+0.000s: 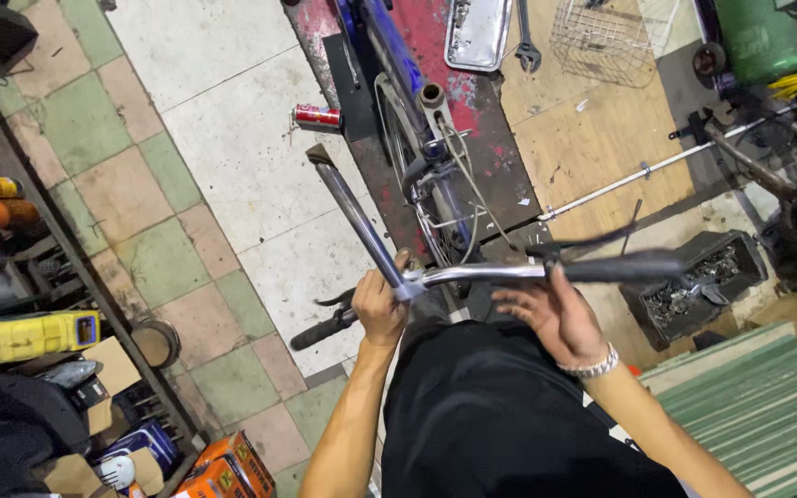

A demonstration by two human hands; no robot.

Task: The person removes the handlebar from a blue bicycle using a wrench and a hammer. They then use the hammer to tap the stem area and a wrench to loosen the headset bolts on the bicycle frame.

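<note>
While you stand over bicycle frame (426,157), your left hand (378,306) grips handlebar (500,272) tight at stem junction; right hand (555,318) cups bar loosely from below, fingers half open. Stem (352,217) angles toward soda can (316,116).

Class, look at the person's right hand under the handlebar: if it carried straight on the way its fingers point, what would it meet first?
Probably the silver handlebar: the right hand is open just below it, fingers pointing up-left toward the bar near the stem. Depth is unclear, so they may already touch.
</note>
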